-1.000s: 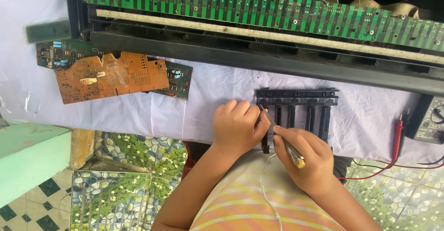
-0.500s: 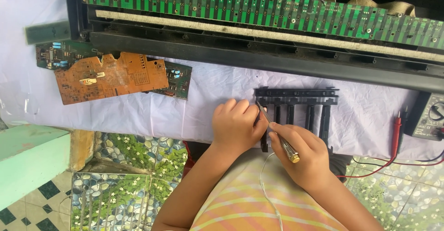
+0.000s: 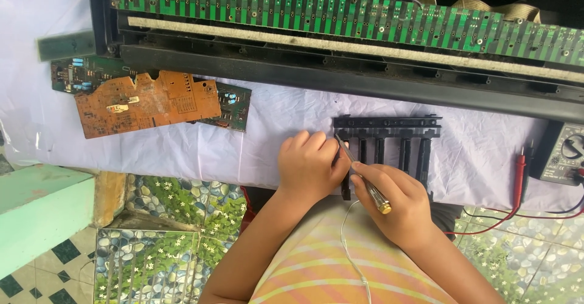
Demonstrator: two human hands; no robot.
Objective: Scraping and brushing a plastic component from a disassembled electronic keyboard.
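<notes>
A black plastic strip of keyboard keys (image 3: 395,135) lies on the white cloth (image 3: 274,133) near its front edge. My left hand (image 3: 310,164) is curled over the strip's left end and holds it down. My right hand (image 3: 398,203) grips a slim screwdriver with a clear yellowish handle (image 3: 365,179); its metal tip points up-left to the strip's left end, next to my left fingers. Behind the strip lies an opened black keyboard casing (image 3: 340,79) with a long green circuit board (image 3: 340,15).
An orange circuit board (image 3: 146,102) lies on green boards (image 3: 79,73) at the left. A multimeter (image 3: 569,152) with red and black leads (image 3: 520,173) sits at the right edge. A green ledge (image 3: 42,213) and patterned floor tiles (image 3: 170,237) are below the cloth.
The screwdriver's tip has shifted slightly up toward the strip's left end; both hands stay in nearly the same place.
</notes>
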